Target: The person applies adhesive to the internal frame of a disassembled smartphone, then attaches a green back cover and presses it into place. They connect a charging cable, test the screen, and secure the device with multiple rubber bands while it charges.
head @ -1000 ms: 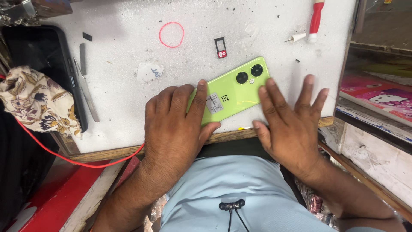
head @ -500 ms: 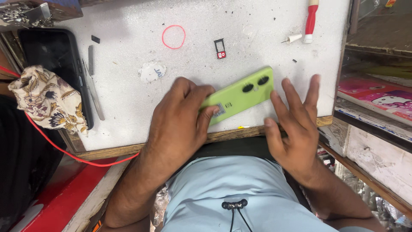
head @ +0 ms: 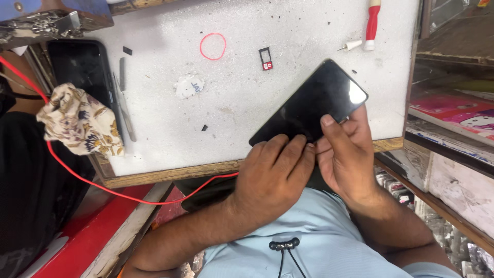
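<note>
Both hands meet over the near edge of the white desk (head: 170, 113), toward its right corner. They hold a phone (head: 311, 103) with its dark glass screen facing up, tilted so that one end lies over the desk and the other end sits in the hands.

The left hand (head: 272, 172) lies knuckles up, its fingers (head: 290, 149) curled over the near end of the phone; its grip is closed on the phone. The right hand (head: 347, 154) cups the phone from below and from the right side, with the thumb (head: 328, 123) pressed on the glass near the edge, so its grip is also closed on the phone. The two hands touch each other at the fingertips.

Farther in on the desk, well apart from the hands, lie a small card tray (head: 265, 58) and a thin red ring (head: 213, 46). A red and white screwdriver (head: 371, 23) lies at the far right corner. Near the middle of the desk is a crumpled white scrap (head: 189, 85).

At the left edge a second dark phone (head: 82, 67) lies flat, with metal tweezers (head: 125, 100) just beside it and a flowered cloth (head: 80, 121) overlapping its near end. A red wire (head: 103, 185) runs under the cloth and along the near edge toward the person's light blue shirt (head: 319, 237).
</note>
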